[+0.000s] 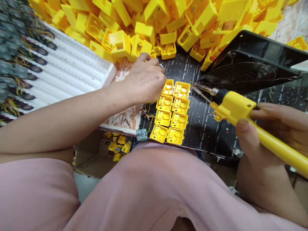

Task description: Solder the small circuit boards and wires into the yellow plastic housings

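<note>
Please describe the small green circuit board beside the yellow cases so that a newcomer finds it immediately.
Find the black work surface, then the two columns of open yellow cases on it. Just left of the pair nearest the pink clothing lies the circuit board. Unlike those hollow yellow cases, it is flat and green.

Soldering iron [237, 104] and cases [180, 105] are yellow, fan [238, 72] black.

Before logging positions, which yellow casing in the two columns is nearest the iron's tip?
The right column's yellow casing farthest from the person: the tip of the soldering iron is off its right edge; the others lie farther left or closer in.
</note>
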A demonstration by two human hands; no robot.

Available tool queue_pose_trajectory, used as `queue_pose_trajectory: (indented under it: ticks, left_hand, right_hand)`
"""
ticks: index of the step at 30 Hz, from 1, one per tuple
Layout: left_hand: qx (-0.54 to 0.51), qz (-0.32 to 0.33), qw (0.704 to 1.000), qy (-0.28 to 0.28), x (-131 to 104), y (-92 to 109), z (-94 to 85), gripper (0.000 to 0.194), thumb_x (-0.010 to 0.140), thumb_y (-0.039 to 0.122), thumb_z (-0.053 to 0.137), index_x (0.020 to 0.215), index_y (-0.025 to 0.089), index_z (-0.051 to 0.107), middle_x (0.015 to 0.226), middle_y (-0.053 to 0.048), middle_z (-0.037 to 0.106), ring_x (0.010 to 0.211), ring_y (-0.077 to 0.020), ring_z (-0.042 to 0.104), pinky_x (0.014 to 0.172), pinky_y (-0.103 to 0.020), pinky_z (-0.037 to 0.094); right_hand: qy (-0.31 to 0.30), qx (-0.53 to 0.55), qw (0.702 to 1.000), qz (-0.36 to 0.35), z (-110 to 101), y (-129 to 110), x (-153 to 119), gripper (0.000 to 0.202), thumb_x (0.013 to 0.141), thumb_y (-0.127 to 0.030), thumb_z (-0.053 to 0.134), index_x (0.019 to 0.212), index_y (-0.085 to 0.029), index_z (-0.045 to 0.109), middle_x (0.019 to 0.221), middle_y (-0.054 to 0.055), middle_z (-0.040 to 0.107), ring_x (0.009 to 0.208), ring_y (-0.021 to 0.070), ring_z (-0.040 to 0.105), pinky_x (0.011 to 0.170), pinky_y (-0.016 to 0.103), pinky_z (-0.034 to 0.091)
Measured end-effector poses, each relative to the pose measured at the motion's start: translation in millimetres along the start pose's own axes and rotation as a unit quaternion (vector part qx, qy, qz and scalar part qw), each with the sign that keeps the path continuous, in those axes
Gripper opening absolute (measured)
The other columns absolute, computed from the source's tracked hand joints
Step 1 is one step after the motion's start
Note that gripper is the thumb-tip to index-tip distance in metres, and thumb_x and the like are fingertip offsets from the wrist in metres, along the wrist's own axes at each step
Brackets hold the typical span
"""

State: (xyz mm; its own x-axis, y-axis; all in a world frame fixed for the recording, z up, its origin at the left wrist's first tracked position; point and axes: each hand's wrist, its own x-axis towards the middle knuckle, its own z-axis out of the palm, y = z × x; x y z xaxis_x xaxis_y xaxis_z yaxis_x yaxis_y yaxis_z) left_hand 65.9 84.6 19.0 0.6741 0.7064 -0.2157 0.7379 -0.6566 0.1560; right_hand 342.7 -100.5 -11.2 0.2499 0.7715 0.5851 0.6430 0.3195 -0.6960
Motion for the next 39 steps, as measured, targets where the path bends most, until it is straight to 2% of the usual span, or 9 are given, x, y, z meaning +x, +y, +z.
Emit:
queue_pose_trajectory:
  ticks: [4, 9, 12, 16, 19, 25, 31, 36, 39]
  left_hand:
    - [0.026, 0.005, 1.000, 0.009, 3, -3, 5.3, 0.042, 0.089, 0.030, 0.059, 0.115, 0.031, 0.093, 0.106, -0.013, 0.087, 0.130, -0.0418, 0.069, 0.129, -0.062, 0.040]
    - [0.036, 0.008, 0.999, 0.008, 2, -1, 2.8, 0.042, 0.091, 0.031, 0.059, 0.116, 0.032, 0.093, 0.103, -0.014, 0.086, 0.135, -0.0432, 0.068, 0.128, -0.063, 0.043]
    - [0.010, 0.010, 1.000, 0.008, -4, -5, -1.4, 0.043, 0.098, 0.036, 0.058, 0.128, 0.031, 0.089, 0.124, -0.013, 0.085, 0.146, -0.0436, 0.064, 0.132, -0.063, 0.041]
    - [-0.026, 0.074, 0.997, -0.016, -17, -19, 2.0, 0.076, 0.102, 0.059, 0.068, 0.169, 0.024, 0.059, 0.185, -0.012, 0.047, 0.172, -0.0447, 0.039, 0.143, -0.065, 0.031]
    - [0.006, 0.120, 0.990, -0.080, -33, -27, 7.6, 0.095, 0.101, 0.070, 0.076, 0.178, 0.023, 0.047, 0.195, -0.013, 0.027, 0.181, -0.0476, 0.020, 0.146, -0.066, 0.026]
    - [0.138, 0.084, 0.974, -0.161, -86, -8, 5.9, 0.103, 0.097, 0.067, 0.088, 0.179, 0.019, 0.045, 0.193, -0.024, 0.028, 0.176, -0.0541, 0.031, 0.135, -0.072, 0.042]
    - [0.103, 0.080, 0.991, -0.036, -104, 1, 35.2, 0.078, 0.100, 0.045, 0.079, 0.169, 0.017, 0.055, 0.180, -0.023, 0.051, 0.172, -0.0526, 0.038, 0.137, -0.075, 0.038]
    - [0.059, 0.113, 0.991, 0.027, -86, -21, 46.5, 0.038, 0.103, 0.023, 0.058, 0.136, 0.018, 0.075, 0.143, -0.017, 0.075, 0.154, -0.0386, 0.062, 0.128, -0.054, 0.057]
    - [0.101, 0.133, 0.985, 0.033, -97, -41, 39.4, 0.029, 0.105, 0.024, 0.052, 0.114, 0.019, 0.079, 0.116, -0.014, 0.079, 0.135, -0.0362, 0.071, 0.114, -0.050, 0.064]
  right_hand:
    - [0.148, -0.044, 0.983, -0.101, 7, 1, -23, 0.064, 0.076, -0.053, 0.106, 0.136, -0.046, 0.084, 0.105, 0.001, 0.085, 0.054, 0.0159, 0.067, 0.039, 0.032, 0.047]
    - [0.155, -0.077, 0.984, -0.045, 7, 12, -39, 0.042, 0.089, -0.043, 0.096, 0.130, -0.042, 0.088, 0.086, 0.001, 0.085, 0.058, 0.0200, 0.073, 0.049, 0.033, 0.056]
    - [0.162, -0.079, 0.980, -0.087, 3, 21, -43, 0.042, 0.087, -0.042, 0.099, 0.128, -0.039, 0.089, 0.083, 0.000, 0.085, 0.055, 0.0184, 0.071, 0.047, 0.031, 0.053]
    - [0.119, -0.077, 0.988, -0.066, -7, 19, -50, 0.040, 0.090, -0.042, 0.097, 0.129, -0.036, 0.088, 0.087, -0.001, 0.085, 0.063, 0.0186, 0.075, 0.053, 0.031, 0.057]
    - [0.092, -0.078, 0.993, -0.009, -15, 9, -57, 0.039, 0.095, -0.039, 0.093, 0.132, -0.033, 0.086, 0.097, 0.000, 0.087, 0.073, 0.0186, 0.079, 0.063, 0.031, 0.061]
    - [0.100, -0.076, 0.991, -0.034, -17, 5, -67, 0.040, 0.096, -0.039, 0.094, 0.135, -0.035, 0.085, 0.096, -0.002, 0.087, 0.071, 0.0152, 0.076, 0.064, 0.029, 0.058]
    - [0.087, -0.067, 0.993, -0.046, -10, 1, -65, 0.039, 0.098, -0.039, 0.092, 0.136, -0.032, 0.085, 0.096, -0.002, 0.087, 0.076, 0.0179, 0.081, 0.068, 0.032, 0.062]
    - [0.124, -0.041, 0.989, -0.064, -3, 0, -64, 0.037, 0.101, -0.046, 0.089, 0.134, -0.031, 0.084, 0.099, -0.001, 0.086, 0.078, 0.0171, 0.080, 0.072, 0.031, 0.063]
    - [0.152, -0.039, 0.983, -0.093, 1, 0, -64, 0.038, 0.105, -0.055, 0.084, 0.134, -0.031, 0.085, 0.100, -0.001, 0.084, 0.080, 0.0163, 0.079, 0.076, 0.032, 0.065]
